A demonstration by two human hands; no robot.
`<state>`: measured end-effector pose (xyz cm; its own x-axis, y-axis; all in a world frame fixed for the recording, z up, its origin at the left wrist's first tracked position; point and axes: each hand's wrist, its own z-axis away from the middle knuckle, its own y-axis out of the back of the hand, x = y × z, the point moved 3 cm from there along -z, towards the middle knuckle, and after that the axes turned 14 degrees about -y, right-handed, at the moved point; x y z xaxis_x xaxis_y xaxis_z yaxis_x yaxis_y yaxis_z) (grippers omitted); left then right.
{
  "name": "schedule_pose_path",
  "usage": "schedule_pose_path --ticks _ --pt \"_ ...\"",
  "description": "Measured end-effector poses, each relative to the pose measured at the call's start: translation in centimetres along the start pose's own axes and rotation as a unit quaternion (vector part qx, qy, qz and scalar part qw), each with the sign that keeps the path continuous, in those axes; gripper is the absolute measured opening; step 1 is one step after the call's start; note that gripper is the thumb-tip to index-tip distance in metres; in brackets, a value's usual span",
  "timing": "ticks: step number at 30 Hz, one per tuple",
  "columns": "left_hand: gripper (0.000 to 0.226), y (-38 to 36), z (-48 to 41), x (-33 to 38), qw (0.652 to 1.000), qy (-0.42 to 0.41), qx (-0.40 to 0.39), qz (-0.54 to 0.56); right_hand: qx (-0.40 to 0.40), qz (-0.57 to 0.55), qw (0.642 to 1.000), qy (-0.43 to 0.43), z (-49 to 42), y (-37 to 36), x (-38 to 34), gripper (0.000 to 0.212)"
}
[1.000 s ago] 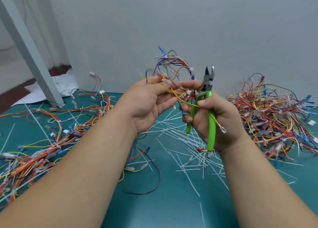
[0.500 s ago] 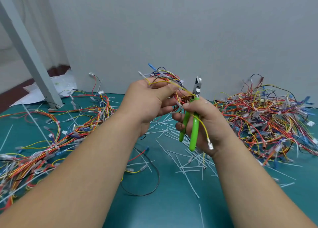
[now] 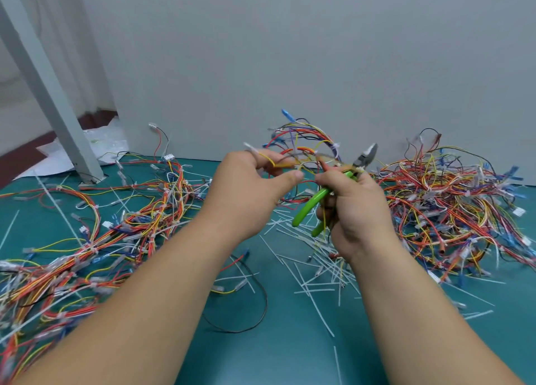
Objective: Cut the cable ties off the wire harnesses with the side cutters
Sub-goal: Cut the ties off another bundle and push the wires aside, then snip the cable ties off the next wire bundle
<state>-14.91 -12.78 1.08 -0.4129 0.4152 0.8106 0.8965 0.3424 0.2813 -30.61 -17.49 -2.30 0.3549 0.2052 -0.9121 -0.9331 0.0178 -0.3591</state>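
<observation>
My left hand [image 3: 249, 190] pinches a small wire harness [image 3: 301, 140] of red, yellow and blue wires, held up above the green mat. My right hand [image 3: 356, 207] grips the green-handled side cutters [image 3: 311, 206]. Their steel jaws [image 3: 367, 156] point up and to the right, just right of the harness. My right fingertips also touch the harness wires near a white cable tie [image 3: 298, 167]. Whether the jaws are apart is unclear because of blur.
A large tangle of harnesses [image 3: 452, 199] lies to the right and another [image 3: 87, 239] spreads across the left of the green mat [image 3: 275, 341]. Cut white tie pieces [image 3: 316, 265] litter the middle. A grey post [image 3: 49, 94] stands far left; a grey wall is behind.
The cutters have tilted from upright to leaning right, jaws away from the harness. Both hands have shifted slightly and the harness sits higher again between them.
</observation>
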Motion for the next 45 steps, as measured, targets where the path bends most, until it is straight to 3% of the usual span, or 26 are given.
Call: schedule_pose_path --ticks 7,10,13,15,17,20,21,23,25,28,30,32,34,38,41,45 --pt "0.011 2.2 1.4 -0.9 0.995 0.010 -0.063 -0.075 0.133 0.002 0.987 0.091 0.5 1.6 -0.9 0.032" --pt "0.014 2.7 1.9 -0.9 0.992 0.003 -0.094 -0.079 0.179 -0.036 0.978 0.100 0.2 2.7 -2.8 0.026" --pt "0.014 3.1 2.4 -0.9 0.990 0.009 -0.114 -0.077 0.262 -0.041 0.949 0.173 -0.3 4.6 -7.1 0.019" --pt "0.013 3.4 2.7 -0.7 0.992 0.012 -0.111 -0.065 0.316 0.053 0.920 0.227 -0.7 6.2 -10.8 0.020" --pt "0.010 3.5 2.7 -0.4 0.994 0.012 -0.103 -0.037 0.333 0.268 0.880 0.207 -1.6 7.6 -14.0 0.036" --pt "0.008 3.6 2.7 -0.1 0.994 -0.004 -0.093 -0.057 0.302 0.588 0.747 0.069 -3.2 9.8 -16.0 0.046" --pt "0.010 3.6 2.7 0.0 0.993 -0.006 -0.095 -0.077 0.302 0.629 0.716 0.032 -3.2 10.4 -16.1 0.046" --pt "0.019 3.5 3.0 -0.4 0.984 0.010 -0.125 -0.125 0.321 0.652 0.687 0.022 -2.6 10.6 -16.1 0.034" --pt "0.035 3.3 3.5 -1.0 0.961 0.040 -0.189 -0.195 0.319 0.627 0.703 0.105 -1.7 9.8 -16.1 0.019" --pt "0.058 2.7 4.1 -2.0 0.903 0.057 -0.269 -0.329 0.254 0.509 0.796 0.206 0.5 6.6 -15.0 0.016" --pt "0.060 2.4 4.4 -2.6 0.877 0.055 -0.272 -0.392 0.157 0.428 0.877 0.154 1.5 3.8 -12.7 0.025" --pt "0.050 2.3 4.6 -3.2 0.861 0.062 -0.265 -0.429 0.061 0.375 0.923 0.056 1.9 1.7 -9.6 0.034" --pt "0.042 2.4 5.0 -3.8 0.849 0.065 -0.265 -0.453 0.016 0.386 0.922 -0.005 1.9 0.7 -6.2 0.042" --pt "0.024 2.5 5.9 -4.4 0.833 0.038 -0.250 -0.492 -0.027 0.457 0.880 -0.129 2.0 0.0 1.1 0.054" --pt "0.014 2.9 5.9 -4.3 0.882 0.029 -0.200 -0.426 -0.062 0.424 0.881 -0.202 2.2 -0.9 4.5 0.058" --pt "0.008 4.1 5.3 -3.8 0.950 0.004 -0.087 -0.299 -0.081 0.292 0.926 -0.224 1.7 -1.9 5.0 0.065"
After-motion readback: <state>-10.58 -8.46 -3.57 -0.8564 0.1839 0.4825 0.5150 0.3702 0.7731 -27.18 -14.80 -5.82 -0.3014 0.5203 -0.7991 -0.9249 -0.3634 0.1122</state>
